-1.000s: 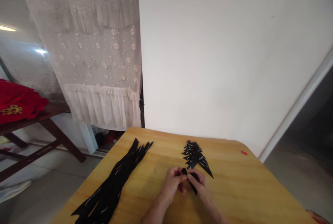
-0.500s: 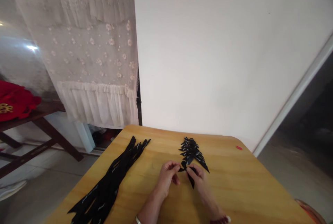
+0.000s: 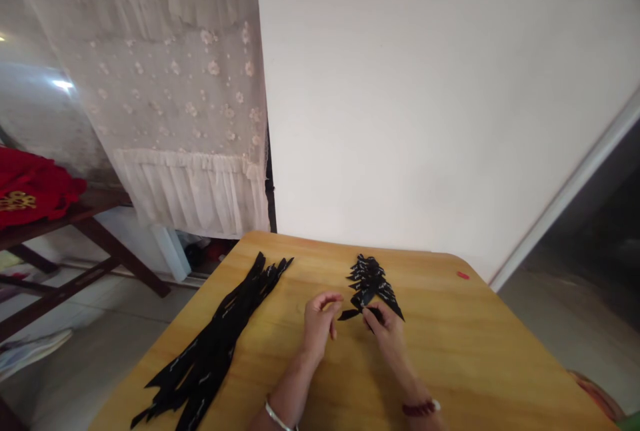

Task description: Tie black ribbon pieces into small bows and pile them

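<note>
Between my two hands lies a black ribbon bow (image 3: 351, 314), its tail pointing left. My right hand (image 3: 381, 321) pinches it near the knot. My left hand (image 3: 323, 317) is just left of the tail, fingers curved and apart, with nothing in them. Several black bows with pale print form an overlapping pile (image 3: 373, 279) just beyond my right hand. On the left of the table, long black ribbon strips (image 3: 220, 337) lie in a loose bundle.
The wooden table (image 3: 470, 351) has a small red piece (image 3: 463, 275) near its far right corner. A white wall panel and a lace curtain (image 3: 190, 111) stand behind. At the left, a red cloth item (image 3: 35, 187) rests on a dark wooden bench (image 3: 100, 244).
My left hand has let go of the ribbon tail and moved slightly left. My right hand still holds the bow. The view has shifted a little.
</note>
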### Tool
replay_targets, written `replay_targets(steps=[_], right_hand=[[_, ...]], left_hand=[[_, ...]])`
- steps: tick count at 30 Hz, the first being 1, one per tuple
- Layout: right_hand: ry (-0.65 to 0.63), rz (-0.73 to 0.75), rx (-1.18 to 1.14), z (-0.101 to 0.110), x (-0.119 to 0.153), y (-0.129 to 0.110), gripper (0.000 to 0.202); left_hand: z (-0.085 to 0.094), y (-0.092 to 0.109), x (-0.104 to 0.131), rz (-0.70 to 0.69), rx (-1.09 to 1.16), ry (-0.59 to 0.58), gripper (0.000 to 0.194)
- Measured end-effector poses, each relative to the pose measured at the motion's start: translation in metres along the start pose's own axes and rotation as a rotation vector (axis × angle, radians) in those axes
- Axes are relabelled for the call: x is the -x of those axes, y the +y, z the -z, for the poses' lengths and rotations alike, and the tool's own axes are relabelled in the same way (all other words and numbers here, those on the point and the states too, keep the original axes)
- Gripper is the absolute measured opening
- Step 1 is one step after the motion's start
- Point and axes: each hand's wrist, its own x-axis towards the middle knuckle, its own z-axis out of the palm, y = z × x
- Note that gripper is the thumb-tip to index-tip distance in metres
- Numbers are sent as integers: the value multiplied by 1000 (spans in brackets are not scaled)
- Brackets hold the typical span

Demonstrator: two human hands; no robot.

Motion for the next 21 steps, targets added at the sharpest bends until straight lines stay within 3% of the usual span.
replay_targets(steps=[3, 6, 14, 18, 21], right_hand=[[-25, 21, 7, -2, 1, 2, 22], [-67, -3, -4, -5, 2, 0, 23], [-130, -70, -97, -7, 3, -2, 29], [-72, -226, -176, -6, 4, 0, 42], [-131, -301, -224, -4, 5, -1, 47]], left_hand=[[-7, -1, 4, 127, 141, -144, 23], [-12, -6, 7, 174, 229, -215, 18], [-11, -10, 4, 168, 304, -230, 16], [-8, -10, 2, 171, 289, -191, 17], [-6, -11, 1, 152, 282, -160, 17]])
